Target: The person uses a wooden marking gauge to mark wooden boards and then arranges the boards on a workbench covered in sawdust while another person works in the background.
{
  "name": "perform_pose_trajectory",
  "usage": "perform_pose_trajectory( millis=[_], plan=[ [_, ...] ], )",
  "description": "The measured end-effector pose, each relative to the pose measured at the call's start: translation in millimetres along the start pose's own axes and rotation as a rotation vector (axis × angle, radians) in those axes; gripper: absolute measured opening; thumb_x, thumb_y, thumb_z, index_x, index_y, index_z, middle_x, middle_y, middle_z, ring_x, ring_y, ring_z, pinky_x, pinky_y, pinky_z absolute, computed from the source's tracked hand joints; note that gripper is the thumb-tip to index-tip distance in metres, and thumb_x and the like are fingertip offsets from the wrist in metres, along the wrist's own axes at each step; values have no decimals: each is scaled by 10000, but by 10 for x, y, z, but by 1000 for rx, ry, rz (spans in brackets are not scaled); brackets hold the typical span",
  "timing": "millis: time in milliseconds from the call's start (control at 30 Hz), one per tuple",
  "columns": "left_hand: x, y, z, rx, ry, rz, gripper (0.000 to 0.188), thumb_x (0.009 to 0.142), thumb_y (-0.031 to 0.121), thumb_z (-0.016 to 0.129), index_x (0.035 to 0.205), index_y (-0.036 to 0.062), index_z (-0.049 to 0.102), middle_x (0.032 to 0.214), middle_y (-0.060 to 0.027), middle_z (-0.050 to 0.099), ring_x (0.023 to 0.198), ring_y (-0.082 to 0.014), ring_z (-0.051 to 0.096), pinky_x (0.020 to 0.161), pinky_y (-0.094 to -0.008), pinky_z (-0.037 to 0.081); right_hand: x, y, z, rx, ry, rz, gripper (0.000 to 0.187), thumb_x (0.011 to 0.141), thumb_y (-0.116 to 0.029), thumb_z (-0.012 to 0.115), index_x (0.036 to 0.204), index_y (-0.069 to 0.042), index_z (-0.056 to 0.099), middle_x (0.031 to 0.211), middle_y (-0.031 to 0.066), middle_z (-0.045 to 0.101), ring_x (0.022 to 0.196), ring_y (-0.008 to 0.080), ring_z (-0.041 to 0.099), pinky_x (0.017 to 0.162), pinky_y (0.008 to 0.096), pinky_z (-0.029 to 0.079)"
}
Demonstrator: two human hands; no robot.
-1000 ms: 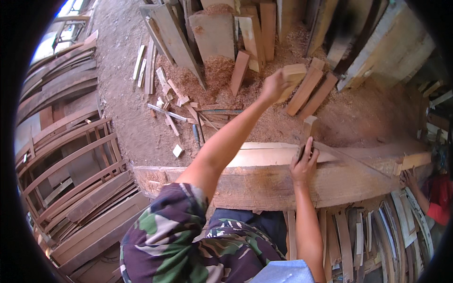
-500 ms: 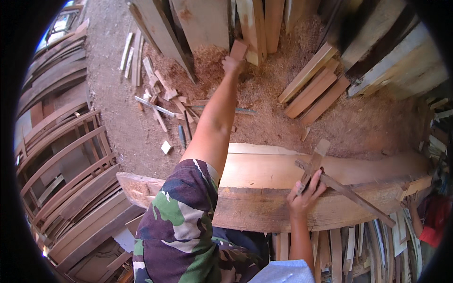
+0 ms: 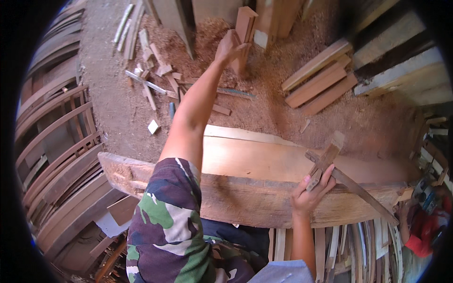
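Note:
My left hand (image 3: 229,48) reaches far out, closed round the side of a reddish-brown wooden block (image 3: 246,27), its thumb across the front. The block is upright over sawdust, beside taller leaning boards (image 3: 267,23). In my right hand (image 3: 309,196) is a cross-shaped wooden tool (image 3: 325,158), a short thick piece crossed by a long thin strip. It is above a wide, thick plank (image 3: 255,155) with a rough, darker near edge, lying across in front of me. My fingers and thumb grip the short piece's lower end.
Stacked short boards (image 3: 318,87) lie on the sawdust floor at the far right. Wood offcuts (image 3: 158,63) are scattered left of my arm. Curved wooden frames (image 3: 56,137) line the left side. Another person's red sleeve (image 3: 420,243) and hand show near the plank's right end.
My left hand has shifted the block rightward, and more of the block's length now shows. My right hand keeps its grip on the cross-shaped tool. The whole view has shifted slightly.

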State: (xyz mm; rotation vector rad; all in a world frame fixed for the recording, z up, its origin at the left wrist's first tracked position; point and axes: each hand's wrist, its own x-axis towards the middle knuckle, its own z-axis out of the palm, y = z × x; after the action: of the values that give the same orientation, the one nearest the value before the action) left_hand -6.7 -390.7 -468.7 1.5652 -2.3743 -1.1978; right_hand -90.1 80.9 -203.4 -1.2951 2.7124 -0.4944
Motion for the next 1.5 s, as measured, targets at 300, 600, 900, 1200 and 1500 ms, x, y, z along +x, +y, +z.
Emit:
perform_pose_trajectory(
  millis=[300,600,900,1200,1500],
  plan=[
    [-1516,1616,-1814,-1211,115,-188,940,917,648,733,1571,65,393,1426,-193,538,1290,-362,581,1081,-630,505,86,-210,-239,179,-27,36,644,1129,-269,468,1670,29,284,1396,352,468,1258,542,567,1002,577,540],
    [-4149,1811,-1624,-957,367,-288,918,882,548,779,1543,-23,496,1447,-278,558,1345,-375,567,1105,-565,509,77,37,-78,322,197,-169,686,1121,-288,467,1674,51,245,1586,373,383,1462,534,425,1199,579,394],
    [-5423,1604,-434,-369,495,-614,957,820,284,801,1674,199,377,1242,-172,466,1226,-372,496,1078,-570,394,103,-346,-511,847,-249,123,627,1113,-238,488,1660,-25,266,1577,261,445,1449,396,473,1197,525,401],
    [-5431,1739,-569,-307,485,-512,998,825,159,771,1714,246,326,1234,-197,494,1128,-407,579,959,-519,528,682,-1785,-1108,783,-1110,678,341,1117,-324,515,1351,-75,506,1149,119,657,948,233,709,722,444,651],
    [-5390,1722,-719,-395,376,-535,1037,742,68,790,1690,203,389,1259,-187,491,1145,-404,547,967,-486,513,1275,-2785,-662,177,-1473,584,432,1110,-360,472,1441,-83,483,1324,135,603,1156,224,608,867,500,562]
  ],
)
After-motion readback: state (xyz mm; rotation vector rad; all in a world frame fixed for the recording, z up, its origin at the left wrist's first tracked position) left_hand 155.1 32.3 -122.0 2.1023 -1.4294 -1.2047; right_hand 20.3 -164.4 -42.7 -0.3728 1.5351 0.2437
